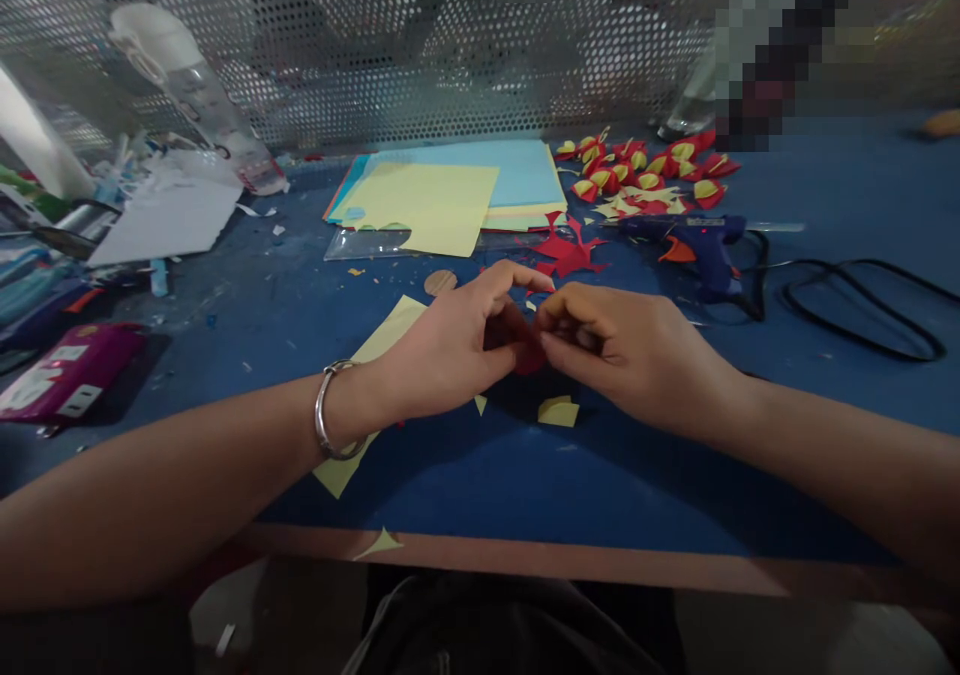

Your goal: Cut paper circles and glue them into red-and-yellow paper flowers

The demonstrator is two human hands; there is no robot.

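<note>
A small red paper piece is held between my two hands above the blue table, mostly covered by the fingers. My left hand pinches its left side, with the index finger stretched over the top. On the other side, my right hand grips it between thumb and curled fingers. Under my left wrist lies a yellow paper strip. A small yellow scrap rests on the table just below the hands. Beyond my left hand is a round cardboard disc.
Coloured paper sheets lie at the back, near red paper offcuts. Finished-looking red and yellow paper pieces are heaped behind a blue glue gun with a black cord. A bottle and purple case stand left.
</note>
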